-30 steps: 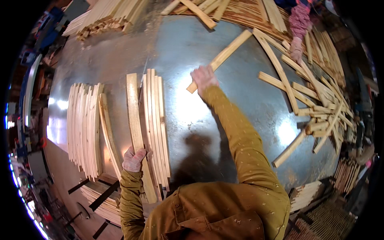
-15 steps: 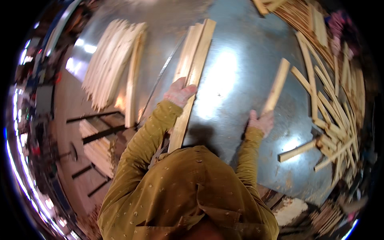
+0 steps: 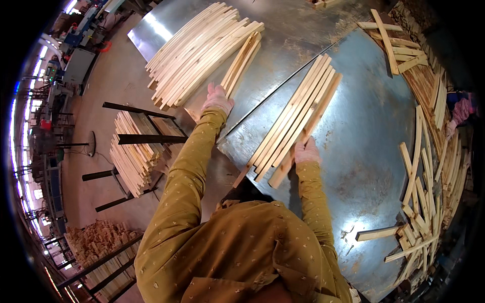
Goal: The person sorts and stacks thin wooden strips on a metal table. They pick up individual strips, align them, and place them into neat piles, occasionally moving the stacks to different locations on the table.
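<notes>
My left hand (image 3: 218, 99) is closed over a narrow pair of wooden strips (image 3: 243, 63), which lie just right of a wide row of pale strips (image 3: 197, 55). Part of the pair is hidden beneath that hand and wrist. At the right edge of a second, smaller bundle of strips (image 3: 293, 113), my right hand (image 3: 306, 151) grips the outermost strip (image 3: 322, 108), its fingers partly hidden against the wood. This strip looks slightly darker and lies close beside the others on the metal table (image 3: 369, 141).
Loose strips (image 3: 419, 222) lie in a tangled heap along the table's right side, with more crossed at the far right (image 3: 389, 43). A dark seam (image 3: 275, 90) divides the tabletop. Black-framed racks (image 3: 151, 139) of stacked strips stand left. Another person's gloved hand (image 3: 457, 113) shows far right.
My left hand has moved from the middle bundle to the pair at the left. My right hand has brought its strip leftward against the bundle. The whole view has shifted toward the left.
</notes>
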Motion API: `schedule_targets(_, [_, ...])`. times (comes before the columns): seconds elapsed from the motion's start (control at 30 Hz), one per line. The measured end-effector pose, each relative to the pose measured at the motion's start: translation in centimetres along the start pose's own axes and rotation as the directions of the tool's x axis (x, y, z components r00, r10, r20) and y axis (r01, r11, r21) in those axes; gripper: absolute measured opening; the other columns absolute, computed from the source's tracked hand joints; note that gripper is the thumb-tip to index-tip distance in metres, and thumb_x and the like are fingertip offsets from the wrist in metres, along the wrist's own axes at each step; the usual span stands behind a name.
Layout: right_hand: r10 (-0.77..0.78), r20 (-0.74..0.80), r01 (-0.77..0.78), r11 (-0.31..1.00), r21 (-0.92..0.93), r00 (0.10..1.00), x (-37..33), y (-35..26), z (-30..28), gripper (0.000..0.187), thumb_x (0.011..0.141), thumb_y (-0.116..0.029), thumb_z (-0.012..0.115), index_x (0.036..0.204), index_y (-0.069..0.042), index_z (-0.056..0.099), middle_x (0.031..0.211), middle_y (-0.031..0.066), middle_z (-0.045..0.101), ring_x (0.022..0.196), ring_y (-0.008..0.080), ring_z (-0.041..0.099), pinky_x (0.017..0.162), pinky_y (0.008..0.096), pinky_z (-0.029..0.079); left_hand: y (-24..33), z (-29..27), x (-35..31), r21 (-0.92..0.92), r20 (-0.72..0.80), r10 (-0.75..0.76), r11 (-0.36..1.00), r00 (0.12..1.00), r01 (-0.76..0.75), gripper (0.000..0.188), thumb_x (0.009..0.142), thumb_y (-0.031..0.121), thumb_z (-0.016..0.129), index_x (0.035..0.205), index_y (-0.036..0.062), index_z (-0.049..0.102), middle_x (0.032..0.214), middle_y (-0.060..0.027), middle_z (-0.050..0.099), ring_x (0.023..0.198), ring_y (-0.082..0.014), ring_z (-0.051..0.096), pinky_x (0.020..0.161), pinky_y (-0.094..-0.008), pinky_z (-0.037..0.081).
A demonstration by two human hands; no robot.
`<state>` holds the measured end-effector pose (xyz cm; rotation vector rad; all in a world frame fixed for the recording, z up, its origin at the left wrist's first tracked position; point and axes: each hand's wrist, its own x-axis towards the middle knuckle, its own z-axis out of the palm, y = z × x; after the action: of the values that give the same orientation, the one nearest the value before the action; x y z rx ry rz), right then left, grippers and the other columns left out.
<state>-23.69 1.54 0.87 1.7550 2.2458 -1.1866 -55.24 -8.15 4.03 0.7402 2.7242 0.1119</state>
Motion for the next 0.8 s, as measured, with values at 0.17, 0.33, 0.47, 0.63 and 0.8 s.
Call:
schedule_targets(0.17, [-0.141, -0.163, 0.14, 0.99, -0.019, 0.976, 0.4, 0.8, 2.2, 0.066, 0.097, -0.05, 0.04, 0.146, -0.005, 0.04, 0.129, 0.0246, 0.058, 0.116, 0.0426, 0.056, 0.099, 0.0475, 0.045, -0.3, 1.1, 0.6, -0.061, 0.08, 0.018, 0.998, 0.997, -0.013, 0.091, 0.084, 0.034, 0.072, 0.15, 0.0077, 0.016, 0.142, -0.0182, 0.044, 0.13, -0.0357, 0.048, 0.103, -0.0458, 0.044])
schedule_targets(0.33, [-0.236, -0.299, 0.255, 0.966, 0.027, 0.925, -3.5, 0.6, 0.8, 0.056, 0.096, -0.037, 0.05, 0.141, -0.005, 0.046, 0.123, 0.0216, 0.062, 0.11, 0.0397, 0.06, 0.096, 0.0445, 0.047, -1.0, -0.5, 0.7, -0.057, 0.267, 0.004, 0.998, 0.964, 0.012, 0.097, 0.084, 0.036, 0.072, 0.154, 0.0044, 0.014, 0.144, -0.0197, 0.047, 0.132, -0.0355, 0.047, 0.109, -0.0409, 0.04])
schedule_targets(0.47, [-0.317, -0.527, 0.44, 0.89, 0.123, 0.789, -6.6, 1.4, 1.9, 0.047, 0.095, -0.021, 0.056, 0.137, -0.002, 0.051, 0.115, 0.0191, 0.065, 0.102, 0.0283, 0.064, 0.09, 0.0376, 0.051, -4.2, -0.8, 0.2, -0.613, 0.294, 0.174, 0.789, 0.94, 0.046, 0.093, 0.078, 0.036, 0.078, 0.148, 0.0007, 0.028, 0.125, -0.0202, 0.06, 0.121, -0.0299, 0.056, 0.104, -0.0387, 0.043])
schedule_targets(0.63, [-0.395, -0.476, 0.593, 0.701, 0.397, 0.786, -12.7, -2.9, 4.1, 0.04, 0.094, -0.007, 0.06, 0.133, 0.002, 0.056, 0.102, 0.0129, 0.07, 0.092, 0.0198, 0.066, 0.084, 0.0296, 0.053, -4.4, -1.3, -8.6, -0.982, 0.174, 0.38, -0.003, 0.908, 0.189, 0.08, 0.072, 0.03, 0.085, 0.133, -0.0023, 0.045, 0.112, -0.0188, 0.065, 0.1, -0.0254, 0.064, 0.09, -0.0361, 0.051])
schedule_targets(0.8, [-0.764, 0.103, 0.633, 0.595, 0.494, 0.638, -16.8, -5.8, 5.8, 0.106, 0.077, -0.043, 0.079, 0.155, -0.005, 0.018, 0.147, 0.0236, 0.04, 0.127, 0.0344, 0.05, 0.104, 0.0451, 0.043, -2.7, -2.5, -16.7, -0.942, -0.054, -0.309, 0.331, 0.95, 0.054, 0.078, 0.075, 0.029, 0.082, 0.136, 0.0023, 0.041, 0.109, -0.0154, 0.065, 0.097, -0.0261, 0.065, 0.086, -0.0368, 0.052])
